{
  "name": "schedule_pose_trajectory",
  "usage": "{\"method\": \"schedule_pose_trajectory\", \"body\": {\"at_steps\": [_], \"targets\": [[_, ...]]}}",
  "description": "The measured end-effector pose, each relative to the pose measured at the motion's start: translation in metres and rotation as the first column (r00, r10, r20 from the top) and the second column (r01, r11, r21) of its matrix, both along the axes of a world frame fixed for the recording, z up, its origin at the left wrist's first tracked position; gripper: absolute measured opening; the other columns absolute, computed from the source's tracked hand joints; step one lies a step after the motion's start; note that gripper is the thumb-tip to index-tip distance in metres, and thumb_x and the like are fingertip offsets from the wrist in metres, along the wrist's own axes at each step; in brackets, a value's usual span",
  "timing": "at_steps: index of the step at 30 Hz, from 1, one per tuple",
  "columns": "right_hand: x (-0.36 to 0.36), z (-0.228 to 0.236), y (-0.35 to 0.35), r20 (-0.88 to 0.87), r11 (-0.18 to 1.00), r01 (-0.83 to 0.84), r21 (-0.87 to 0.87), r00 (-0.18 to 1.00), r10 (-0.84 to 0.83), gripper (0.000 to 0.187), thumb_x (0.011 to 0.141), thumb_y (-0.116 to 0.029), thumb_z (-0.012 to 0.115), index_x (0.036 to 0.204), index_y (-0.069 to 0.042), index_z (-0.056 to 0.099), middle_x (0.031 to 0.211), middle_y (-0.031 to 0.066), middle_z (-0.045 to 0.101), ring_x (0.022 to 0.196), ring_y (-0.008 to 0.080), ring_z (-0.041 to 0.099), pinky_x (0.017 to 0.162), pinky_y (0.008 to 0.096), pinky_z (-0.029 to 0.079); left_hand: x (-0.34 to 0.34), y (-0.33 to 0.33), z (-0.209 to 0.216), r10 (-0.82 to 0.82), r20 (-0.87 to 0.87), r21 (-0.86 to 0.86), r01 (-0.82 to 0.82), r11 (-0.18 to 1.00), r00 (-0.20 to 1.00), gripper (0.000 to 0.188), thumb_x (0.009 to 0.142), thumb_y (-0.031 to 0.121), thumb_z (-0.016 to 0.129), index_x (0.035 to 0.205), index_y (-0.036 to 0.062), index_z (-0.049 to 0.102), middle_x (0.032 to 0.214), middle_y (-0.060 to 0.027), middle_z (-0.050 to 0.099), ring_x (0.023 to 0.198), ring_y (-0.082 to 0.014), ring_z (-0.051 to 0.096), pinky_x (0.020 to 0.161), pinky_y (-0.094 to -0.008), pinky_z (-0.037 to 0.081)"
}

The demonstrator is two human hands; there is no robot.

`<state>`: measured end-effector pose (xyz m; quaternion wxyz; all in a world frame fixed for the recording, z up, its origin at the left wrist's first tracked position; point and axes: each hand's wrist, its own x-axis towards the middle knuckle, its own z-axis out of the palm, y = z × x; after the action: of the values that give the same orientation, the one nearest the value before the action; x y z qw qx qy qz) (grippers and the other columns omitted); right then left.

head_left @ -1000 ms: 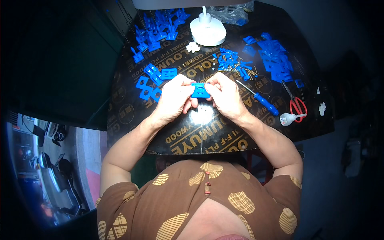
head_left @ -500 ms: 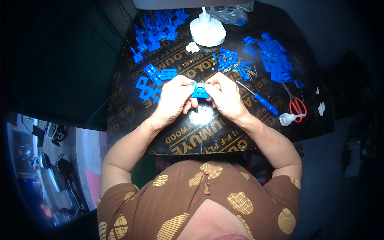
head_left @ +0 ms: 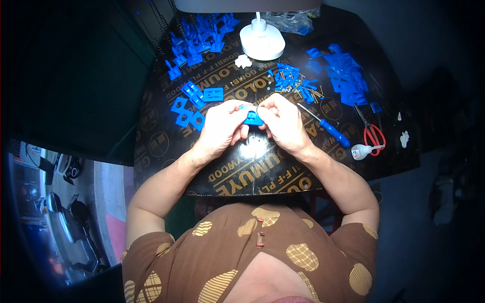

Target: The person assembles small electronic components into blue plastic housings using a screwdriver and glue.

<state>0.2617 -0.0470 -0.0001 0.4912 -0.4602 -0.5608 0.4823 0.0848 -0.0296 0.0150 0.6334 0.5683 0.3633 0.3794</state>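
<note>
Left hand (head_left: 221, 125) and right hand (head_left: 285, 124) are each pinching a side of one blue part (head_left: 253, 117) — it's over the middle of the table (head_left: 227, 164). Crumpled clear bag (head_left: 289, 22) just beside the lamp (head_left: 261, 44), can't make out what's in it, and a small white bottle (head_left: 359, 151) by the scissors (head_left: 373, 136). Table's glossy black with gold print — room's mostly dark, paler floor (head_left: 107, 192) off left

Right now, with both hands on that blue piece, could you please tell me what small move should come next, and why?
I would perhaps steady the blue piece with the left hand and press gently with the right hand, since both hold it from opposite sides.
</note>
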Motion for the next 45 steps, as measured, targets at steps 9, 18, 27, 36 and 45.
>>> {"method": "schedule_pose_trajectory", "body": {"at_steps": [9,18,27,36,45], "targets": [[-0.0005,0.0031,-0.0015,0.034,1.0,0.001,-0.025,0.999,0.0,0.012,0.092,-0.011,0.057,0.089,0.001,0.054,0.069,0.0028,0.058,0.061,0.0064,0.056,0.055,0.0213,0.045,0.001,-0.0014,0.0079,0.033,-0.082,-0.006,-0.034,0.999,0.996,0.026,0.094,0.017,0.054,0.107,-0.0045,0.059,0.062,-0.005,0.058,0.041,-0.0039,0.04,0.039,-0.0163,0.029],[-0.0004,0.0007,-0.0013,0.011,1.0,-0.011,-0.004,1.0,0.011,0.012,0.091,-0.01,0.057,0.089,0.001,0.054,0.069,0.0027,0.057,0.061,0.0067,0.056,0.055,0.0215,0.046,0.0001,-0.0011,0.0028,0.032,-0.076,0.034,-0.03,0.999,0.997,0.024,0.094,0.018,0.053,0.106,-0.0031,0.059,0.062,-0.002,0.057,0.047,-0.0028,0.042,0.043,-0.0159,0.029],[-0.0005,0.002,-0.0017,0.023,1.0,-0.006,-0.029,1.0,0.007,0.012,0.092,-0.011,0.056,0.089,0.001,0.053,0.07,0.0038,0.058,0.062,0.0073,0.057,0.056,0.0219,0.047,-0.0003,-0.0009,0.0008,0.033,-0.071,0.034,-0.031,0.999,0.997,0.025,0.094,0.018,0.053,0.105,-0.0033,0.058,0.063,-0.0021,0.057,0.048,-0.0031,0.043,0.044,-0.0157,0.03],[-0.0003,0.0037,-0.0026,0.033,1.0,-0.009,-0.03,0.999,0.01,0.013,0.092,-0.012,0.057,0.09,0.001,0.054,0.071,0.0037,0.058,0.062,0.0072,0.057,0.056,0.0222,0.047,-0.0003,-0.0018,0.0018,0.029,-0.078,0.058,-0.025,0.998,0.997,0.025,0.095,0.019,0.053,0.106,-0.0032,0.058,0.062,-0.0019,0.057,0.047,-0.0029,0.042,0.043,-0.0159,0.029],[-0.0021,0.0003,-0.0001,-0.012,0.999,0.05,0.017,0.999,-0.05,0.014,0.094,-0.013,0.053,0.094,0.001,0.056,0.074,0.0023,0.059,0.065,0.0062,0.055,0.059,0.021,0.046,-0.0004,-0.0026,-0.0019,0.025,-0.085,0.121,-0.015,0.993,0.996,0.026,0.095,0.011,0.052,0.118,-0.0012,0.052,0.071,-0.0028,0.06,0.054,-0.0039,0.049,0.049,-0.0169,0.039]]}}
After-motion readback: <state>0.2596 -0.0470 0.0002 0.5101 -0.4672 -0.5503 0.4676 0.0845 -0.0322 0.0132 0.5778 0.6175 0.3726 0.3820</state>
